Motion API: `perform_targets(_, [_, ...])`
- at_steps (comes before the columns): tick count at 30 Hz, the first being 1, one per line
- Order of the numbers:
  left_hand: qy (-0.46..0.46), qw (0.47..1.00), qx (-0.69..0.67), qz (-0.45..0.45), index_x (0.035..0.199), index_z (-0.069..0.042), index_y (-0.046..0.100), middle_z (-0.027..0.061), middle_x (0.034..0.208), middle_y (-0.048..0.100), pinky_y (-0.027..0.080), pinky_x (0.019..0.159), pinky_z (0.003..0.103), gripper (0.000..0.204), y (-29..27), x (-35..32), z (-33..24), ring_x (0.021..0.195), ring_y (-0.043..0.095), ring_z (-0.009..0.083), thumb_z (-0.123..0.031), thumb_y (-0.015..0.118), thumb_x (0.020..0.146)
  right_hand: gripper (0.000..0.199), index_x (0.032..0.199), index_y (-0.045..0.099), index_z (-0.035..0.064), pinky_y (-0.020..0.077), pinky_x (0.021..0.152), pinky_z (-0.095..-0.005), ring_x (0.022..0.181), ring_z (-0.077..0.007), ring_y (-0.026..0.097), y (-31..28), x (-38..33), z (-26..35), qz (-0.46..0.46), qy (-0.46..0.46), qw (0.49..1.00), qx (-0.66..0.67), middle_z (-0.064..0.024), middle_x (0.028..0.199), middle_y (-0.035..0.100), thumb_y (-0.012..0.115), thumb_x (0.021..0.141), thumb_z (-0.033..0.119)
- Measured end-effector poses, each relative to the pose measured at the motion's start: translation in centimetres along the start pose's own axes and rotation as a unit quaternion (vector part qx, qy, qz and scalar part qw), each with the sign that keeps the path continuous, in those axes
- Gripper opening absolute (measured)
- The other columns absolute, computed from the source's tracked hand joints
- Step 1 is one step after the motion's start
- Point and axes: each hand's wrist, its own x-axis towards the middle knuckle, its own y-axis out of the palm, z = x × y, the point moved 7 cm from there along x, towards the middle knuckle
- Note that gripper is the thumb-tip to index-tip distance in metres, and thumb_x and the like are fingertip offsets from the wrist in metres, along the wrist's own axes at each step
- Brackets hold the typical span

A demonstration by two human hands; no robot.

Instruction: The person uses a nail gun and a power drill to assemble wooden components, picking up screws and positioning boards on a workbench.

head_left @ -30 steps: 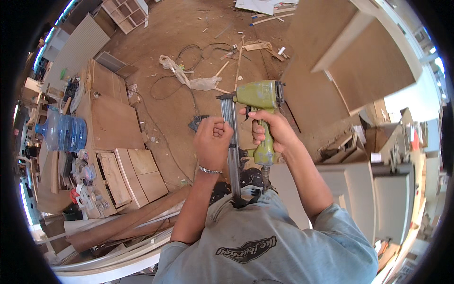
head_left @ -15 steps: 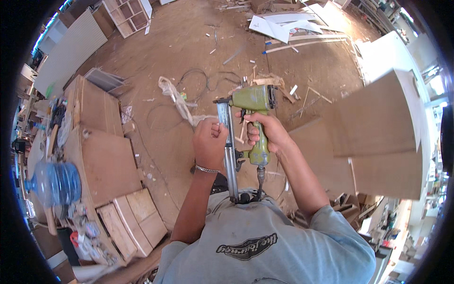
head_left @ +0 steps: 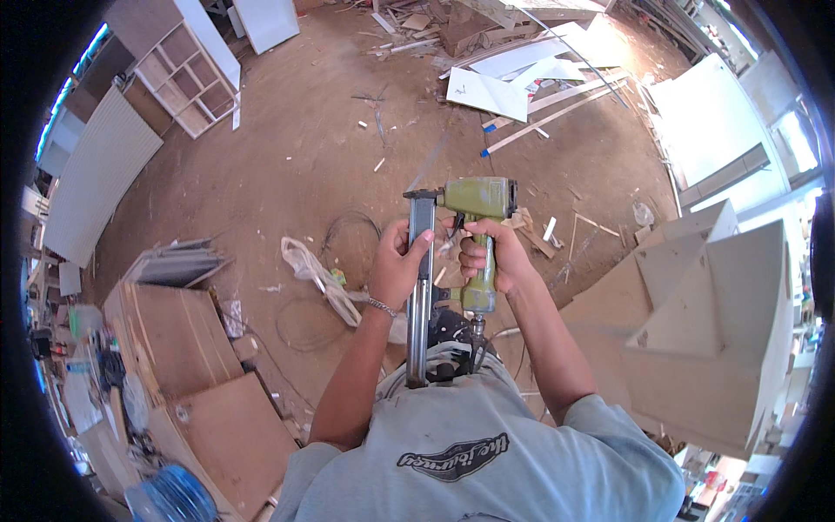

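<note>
Left hand: since half a second ago, your left hand has opened from its curl and now pinches the magazine, thumb across the front, fingers mostly hidden behind.
Magazine: a dark grey section has come to the top end, where bright metal strips showed before; shiny metal shows below your thumb.
Right hand: your right hand grips the handle, fingers wrapped round it, index finger close to the trigger.
Nail gun: you have the green nail gun in front of you, above the floor, magazine reaching back to your shirt.
Bracelet: a metal chain circles your left wrist.
Floor: beyond your left hand lies a crumpled plastic bag; farther off are white panels and blue-tipped strips.
Left side: a wooden bench, with a blue water jug at its near end.
Right side: large brown panels.
</note>
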Motion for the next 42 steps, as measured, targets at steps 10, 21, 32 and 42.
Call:
perform_targets(10, [0.035,0.982,0.168,-0.079,0.106,-0.001,0.065,0.0085,0.089,0.068,0.050,0.065,0.031,0.032,-3.8,36.0,-3.5,0.072,0.063,0.0139,-0.028,0.072,0.091,0.038,0.123,0.058,0.0075,0.0330,0.050,-0.0263,0.047,-0.0081,0.034,1.5,30.0,21.0,-0.043,0.035,0.998,0.003,0.0062,0.054,0.034,0.055,0.090,0.025])
perform_targets(21, [-0.170,0.981,-0.077,0.060,0.119,-0.001,0.060,0.0135,0.103,0.067,0.051,0.085,0.034,0.053,-10.4,75.3,-3.2,0.094,0.065,0.0198,-0.050,0.050,0.100,0.035,0.118,0.059,0.0011,0.0359,0.048,-0.0270,0.045,-0.0083,0.036,3.4,62.4,42.1,-0.078,-0.080,0.989,0.098,0.0059,0.054,0.035,0.053,0.090,0.021])
perform_targets(32, [-0.095,0.915,-0.368,-0.131,0.114,0.000,0.057,0.0096,0.102,0.064,0.046,0.097,0.035,0.048,-18.7,102.6,-8.3,0.102,0.061,0.0195,-0.045,0.042,0.104,0.034,0.115,0.059,0.0028,0.0373,0.048,-0.0263,0.045,-0.0075,0.037,7.9,81.8,59.8,-0.104,-0.236,0.948,0.184,0.0069,0.054,0.035,0.050,0.087,0.020])
perform_targets(42, [-0.135,0.922,-0.321,-0.172,0.102,-0.006,0.059,0.0008,0.084,0.057,0.046,0.084,0.028,0.039,-12.6,134.9,-10.4,0.081,0.057,0.0116,-0.044,0.049,0.101,0.035,0.114,0.059,-0.0014,0.0405,0.052,-0.0290,0.048,-0.0114,0.041,10.7,100.8,77.5,-0.108,-0.262,0.956,0.078,0.0023,0.054,0.038,0.054,0.086,0.018])
